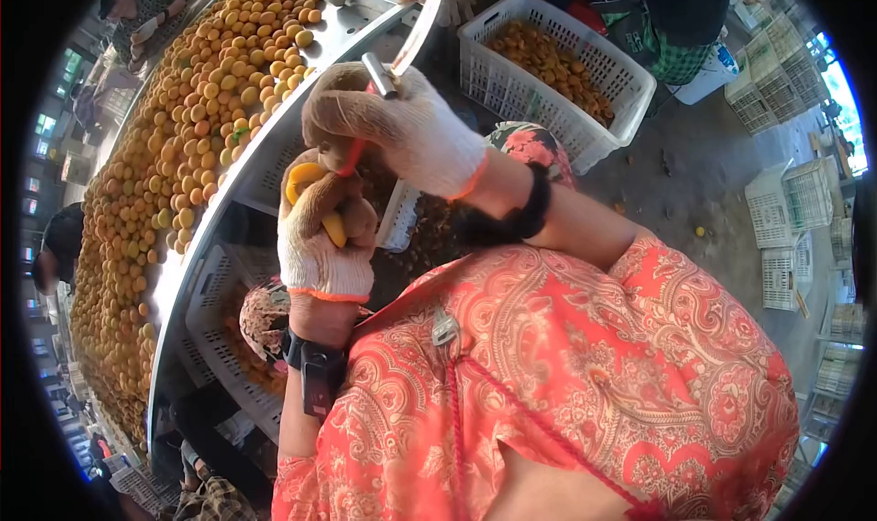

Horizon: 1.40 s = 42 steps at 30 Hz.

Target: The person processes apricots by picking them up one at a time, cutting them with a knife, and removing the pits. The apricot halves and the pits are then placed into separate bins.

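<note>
My left hand, in a stained white knit glove with an orange cuff, is closed on an apricot. Yellow flesh of the fruit shows on both sides of the curled fingers. Just above it, my right hand, gloved alike, is wrapped round a small tool with a metal tube end and a red part below the fist. Most of this tool is hidden by the fingers, and its lower end is close to the fruit.
A metal-edged table piled with apricots curves along the left. White crates of cut fruit stand ahead and below left. Other people are around the table. Stacked crates stand at the right.
</note>
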Motion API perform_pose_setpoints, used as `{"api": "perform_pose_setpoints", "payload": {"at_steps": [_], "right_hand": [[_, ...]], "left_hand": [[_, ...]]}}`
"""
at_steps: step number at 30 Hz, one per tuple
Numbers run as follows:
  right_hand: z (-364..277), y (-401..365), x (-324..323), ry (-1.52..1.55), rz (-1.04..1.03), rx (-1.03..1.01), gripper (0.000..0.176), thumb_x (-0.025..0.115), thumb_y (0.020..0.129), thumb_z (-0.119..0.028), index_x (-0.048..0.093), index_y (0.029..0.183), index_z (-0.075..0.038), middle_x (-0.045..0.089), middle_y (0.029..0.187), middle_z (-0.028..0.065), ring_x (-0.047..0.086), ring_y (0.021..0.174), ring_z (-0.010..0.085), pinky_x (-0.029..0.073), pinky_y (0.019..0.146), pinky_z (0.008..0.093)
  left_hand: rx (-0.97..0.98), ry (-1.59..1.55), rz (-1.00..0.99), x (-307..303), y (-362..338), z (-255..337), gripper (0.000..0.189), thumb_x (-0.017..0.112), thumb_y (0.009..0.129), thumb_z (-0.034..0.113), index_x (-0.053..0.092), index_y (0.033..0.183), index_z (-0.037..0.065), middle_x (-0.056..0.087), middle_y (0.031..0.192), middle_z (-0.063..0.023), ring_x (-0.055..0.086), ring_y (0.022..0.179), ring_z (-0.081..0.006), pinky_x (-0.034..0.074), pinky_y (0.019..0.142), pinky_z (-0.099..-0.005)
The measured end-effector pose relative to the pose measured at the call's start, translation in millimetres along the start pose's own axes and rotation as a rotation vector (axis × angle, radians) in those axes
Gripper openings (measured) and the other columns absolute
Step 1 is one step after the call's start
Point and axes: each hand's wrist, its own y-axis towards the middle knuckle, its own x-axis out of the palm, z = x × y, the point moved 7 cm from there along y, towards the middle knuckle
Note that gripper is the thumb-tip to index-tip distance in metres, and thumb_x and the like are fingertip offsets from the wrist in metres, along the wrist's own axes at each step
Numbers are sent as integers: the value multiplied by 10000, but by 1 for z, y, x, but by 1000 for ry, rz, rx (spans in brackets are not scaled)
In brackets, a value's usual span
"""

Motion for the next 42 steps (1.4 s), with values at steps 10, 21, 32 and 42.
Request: {"api": "perform_pose_setpoints", "payload": {"at_steps": [10,21,32,42], "right_hand": [[-6,2,-9,280,143,82,525,512,1001,-448,385,608,-124,342,518,7,370,453,172,333,499,325],[-32,-6,11,122,56,-94,412,484,1027,-338,429,685,-114,344,553,-3,340,476,135,283,484,304],[-37,-16,19,-197,105,-387,358,667,933,-163,497,643,-41,433,585,-24,374,596,46,347,498,258],[-5,-5,12,101,193,-126,397,661,945,-179,466,624,-50,434,586,-27,381,582,32,329,487,246]], "left_hand": [[-220,-168,54,13,-12,-12,229,541,934,251,553,1042,50,570,825,-91,438,543,-153,338,501,-263],[-221,-226,-128,18,-10,-14,211,537,911,201,542,1034,28,556,842,-111,416,565,-163,333,554,-282],[-60,22,123,12,-12,-13,239,559,896,137,521,1122,68,544,747,-38,453,487,-126,345,453,-252],[-125,-85,271,-10,-9,-22,228,637,822,122,629,1046,81,611,906,-35,589,781,-176,472,650,-277]]}}
